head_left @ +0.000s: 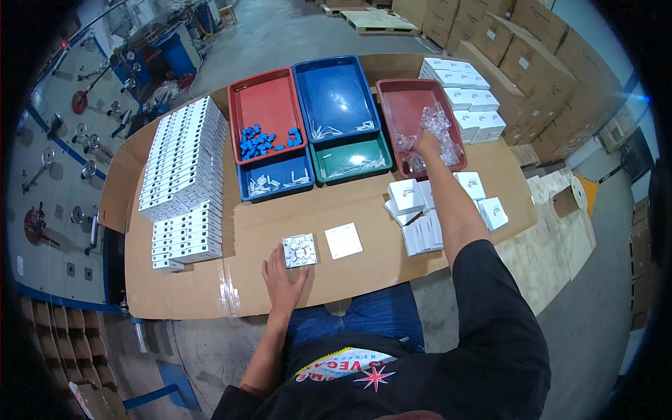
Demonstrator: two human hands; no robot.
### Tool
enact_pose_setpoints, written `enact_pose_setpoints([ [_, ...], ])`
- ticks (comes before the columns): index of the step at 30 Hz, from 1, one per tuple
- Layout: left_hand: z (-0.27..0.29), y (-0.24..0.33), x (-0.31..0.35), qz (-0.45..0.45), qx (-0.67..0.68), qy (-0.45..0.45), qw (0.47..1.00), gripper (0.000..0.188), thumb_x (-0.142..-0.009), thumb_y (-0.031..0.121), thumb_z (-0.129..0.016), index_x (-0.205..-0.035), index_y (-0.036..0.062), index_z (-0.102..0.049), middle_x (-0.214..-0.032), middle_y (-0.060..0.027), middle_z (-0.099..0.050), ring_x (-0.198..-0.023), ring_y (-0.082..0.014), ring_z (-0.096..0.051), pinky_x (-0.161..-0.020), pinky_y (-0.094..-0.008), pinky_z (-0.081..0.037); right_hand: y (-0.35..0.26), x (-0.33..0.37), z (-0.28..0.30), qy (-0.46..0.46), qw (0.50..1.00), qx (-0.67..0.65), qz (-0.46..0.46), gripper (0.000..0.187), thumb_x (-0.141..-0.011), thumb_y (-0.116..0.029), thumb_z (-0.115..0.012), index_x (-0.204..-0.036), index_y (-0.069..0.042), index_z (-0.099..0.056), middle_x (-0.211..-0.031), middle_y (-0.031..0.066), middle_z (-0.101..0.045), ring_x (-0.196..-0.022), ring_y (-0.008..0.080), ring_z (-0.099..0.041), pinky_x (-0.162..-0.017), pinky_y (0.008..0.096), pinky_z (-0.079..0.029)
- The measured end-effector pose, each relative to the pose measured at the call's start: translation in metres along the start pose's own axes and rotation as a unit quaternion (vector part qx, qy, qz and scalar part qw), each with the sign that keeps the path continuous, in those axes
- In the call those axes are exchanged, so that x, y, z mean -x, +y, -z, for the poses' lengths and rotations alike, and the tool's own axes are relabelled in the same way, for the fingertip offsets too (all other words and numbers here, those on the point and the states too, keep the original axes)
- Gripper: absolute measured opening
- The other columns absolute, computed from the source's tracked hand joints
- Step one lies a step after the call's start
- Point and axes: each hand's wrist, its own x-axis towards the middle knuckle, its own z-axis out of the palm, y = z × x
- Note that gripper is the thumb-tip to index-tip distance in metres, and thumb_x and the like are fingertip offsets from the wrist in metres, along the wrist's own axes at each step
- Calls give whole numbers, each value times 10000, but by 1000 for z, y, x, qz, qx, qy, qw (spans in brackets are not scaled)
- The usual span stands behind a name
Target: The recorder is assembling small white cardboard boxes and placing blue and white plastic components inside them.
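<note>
The left hand (pixel 282 275) lies flat and open on the cardboard-covered counter (pixel 364 269), its fingertips touching the near edge of a square grey-white plastic base plate (pixel 299 250) without gripping it; a plain white square cover plate (pixel 343 241) lies just beside that plate on the right. The right hand (pixel 425 143) is stretched far forward into the dark red plastic tray (pixel 392 91) at the right end of the row, its fingers curled down among a heap of small clear plastic bags (pixel 430 126); whether it has pinched 1 bag or only rests on the pile cannot be told from here. To the left stand a blue tray (pixel 336 84), a red tray (pixel 269 98) holding small blue plastic clips (pixel 257 142), and 2 lower trays, 1 blue (pixel 275 183) and 1 green (pixel 350 164), with white parts. Stacks of flat white boxes (pixel 183 161) line the left side, and loose small white cartons (pixel 409 196) sit beside the right forearm. The likely trouble is that the slippery bags cling together, so several may lift at once and drop across the counter. With the arm reaching over the loose cartons, a low sleeve could knock them aside, and the base plate, only touched, may slide if the left hand shifts.
</note>
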Motion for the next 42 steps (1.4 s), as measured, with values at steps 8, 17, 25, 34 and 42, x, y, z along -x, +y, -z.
enact_pose_setpoints([
  [8,2,4,2,16,102,67,992,745,-881,250,-784,-1492,14,-431,-1490,-174,-505,-1387,-359,-457,-1188,-486,-312,0,-15,58,2,998,-45,45,454,-792,-273,-715,-1131,28,-698,-1121,270,-730,-1044,395,-728,-909,468,-568],
  [17,23,60,-16,80,420,85,900,298,-977,54,-664,-1269,5,-631,-1213,-94,-674,-1085,-185,-659,-958,-312,-519,-65,161,143,-161,865,-440,179,149,-921,-70,-706,-1056,-5,-708,-818,20,-698,-647,68,-594,-539,235,-443],
  [25,33,139,-43,111,600,-23,792,263,-993,135,-703,-1224,18,-657,-1033,-44,-697,-863,-90,-657,-772,-261,-522,-72,347,102,-300,803,-499,127,93,-949,-84,-731,-997,-34,-670,-836,3,-702,-629,26,-537,-535,186,-395],
  [34,34,121,-9,102,459,45,882,204,-1050,183,-629,-1084,-17,-654,-845,-80,-687,-771,-137,-635,-702,-286,-502,-64,383,79,-371,767,-518,80,96,-963,-82,-714,-1025,-46,-649,-879,20,-705,-624,35,-549,-511,186,-399],
  [42,32,113,-7,38,421,54,905,203,-1051,183,-621,-1068,-18,-642,-827,-108,-668,-733,-145,-621,-664,-298,-486,-69,388,77,-374,781,-495,75,155,-919,-123,-790,-1000,-57,-676,-774,-35,-644,-615,29,-558,-504,184,-402],
])
